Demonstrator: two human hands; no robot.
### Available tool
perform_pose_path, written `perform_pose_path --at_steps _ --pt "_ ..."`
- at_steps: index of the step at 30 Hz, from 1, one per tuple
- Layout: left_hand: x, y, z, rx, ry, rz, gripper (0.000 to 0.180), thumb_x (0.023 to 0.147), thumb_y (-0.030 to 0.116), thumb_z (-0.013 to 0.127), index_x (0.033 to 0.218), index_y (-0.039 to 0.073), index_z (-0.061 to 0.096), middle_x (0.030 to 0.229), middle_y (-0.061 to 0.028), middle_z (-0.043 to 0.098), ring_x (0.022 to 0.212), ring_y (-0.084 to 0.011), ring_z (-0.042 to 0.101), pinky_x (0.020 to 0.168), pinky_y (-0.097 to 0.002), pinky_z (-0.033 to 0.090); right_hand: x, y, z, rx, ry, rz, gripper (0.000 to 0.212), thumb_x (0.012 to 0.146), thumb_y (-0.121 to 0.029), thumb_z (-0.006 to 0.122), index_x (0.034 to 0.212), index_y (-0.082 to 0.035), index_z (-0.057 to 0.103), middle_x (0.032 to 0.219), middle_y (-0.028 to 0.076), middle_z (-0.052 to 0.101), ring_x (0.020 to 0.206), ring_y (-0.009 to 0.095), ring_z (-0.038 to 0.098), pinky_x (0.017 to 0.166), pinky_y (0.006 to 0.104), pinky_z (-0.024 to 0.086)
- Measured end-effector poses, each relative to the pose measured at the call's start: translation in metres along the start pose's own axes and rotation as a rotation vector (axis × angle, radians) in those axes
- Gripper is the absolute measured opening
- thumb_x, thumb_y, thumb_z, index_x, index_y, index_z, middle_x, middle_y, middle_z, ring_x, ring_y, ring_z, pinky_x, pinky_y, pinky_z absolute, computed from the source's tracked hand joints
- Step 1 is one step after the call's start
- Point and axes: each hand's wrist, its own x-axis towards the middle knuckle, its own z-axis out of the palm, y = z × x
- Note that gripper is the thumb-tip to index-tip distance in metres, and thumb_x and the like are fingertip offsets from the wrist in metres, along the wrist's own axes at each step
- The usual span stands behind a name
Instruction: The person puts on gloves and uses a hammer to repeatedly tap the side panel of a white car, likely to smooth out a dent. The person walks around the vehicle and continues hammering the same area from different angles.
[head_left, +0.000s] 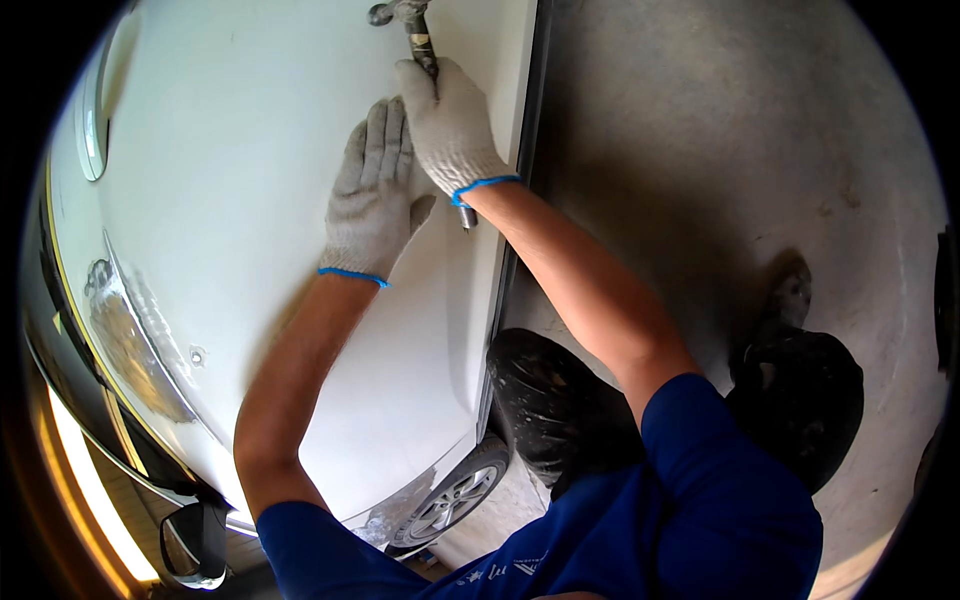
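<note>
Both my hands wear whitish knit gloves with blue cuffs. My left hand [372,195] lies flat against a white car door [240,230], fingers stretched out upward and side by side, thumb pointing right. Just to its upper right, my right hand [455,120] is closed around the handle of a hammer [421,45]. The rounded metal head is at the top edge of the view, partly cut off. A metal handle end shows below my right wrist. I cannot tell whether the hammer touches the door.
A door handle [92,130] sits at upper left. Below it is a long sanded patch [140,340] on the panel. A side mirror [193,545] and a wheel [455,500] are at the bottom. Grey concrete floor [720,120] spreads right of the door's dark edge, with my bent legs above it.
</note>
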Motion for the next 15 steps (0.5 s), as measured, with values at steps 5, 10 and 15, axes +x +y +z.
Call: perform_pose_path --at_steps 5,10,15 --pt "0.006 -0.001 0.001 -0.062 0.071 0.015 0.089 0.081 0.05 0.07 0.148 -0.001 0.04 0.156 -0.0178 0.036 0.148 -0.0309 0.031 0.123 -0.0443 0.025 0.004 -0.009 -0.002 -0.003 0.026 -0.051 0.036 0.1 -0.031 0.058 0.091 0.003 0.052 0.071 0.025 0.061 0.068 0.047 0.062 0.062 0.0498 0.049" --pt "0.0 0.001 0.007 -0.053 0.044 -0.005 0.086 0.081 0.045 0.072 0.147 -0.001 0.041 0.156 -0.0178 0.037 0.148 -0.0318 0.032 0.123 -0.0458 0.026 0.0 -0.018 -0.013 0.071 0.031 0.044 0.035 0.1 -0.03 0.058 0.092 0.003 0.052 0.074 0.026 0.062 0.073 0.047 0.062 0.065 0.0513 0.049" --pt "0.006 0.003 -0.002 -0.07 -0.03 0.017 0.084 0.081 0.042 0.074 0.147 0.001 0.041 0.156 -0.0185 0.037 0.149 -0.0333 0.029 0.123 -0.0463 0.025 0.012 0.003 0.007 -0.13 -0.005 -0.059 0.037 0.1 -0.033 0.057 0.095 0.003 0.053 0.072 0.025 0.063 0.071 0.047 0.063 0.064 0.0516 0.049"
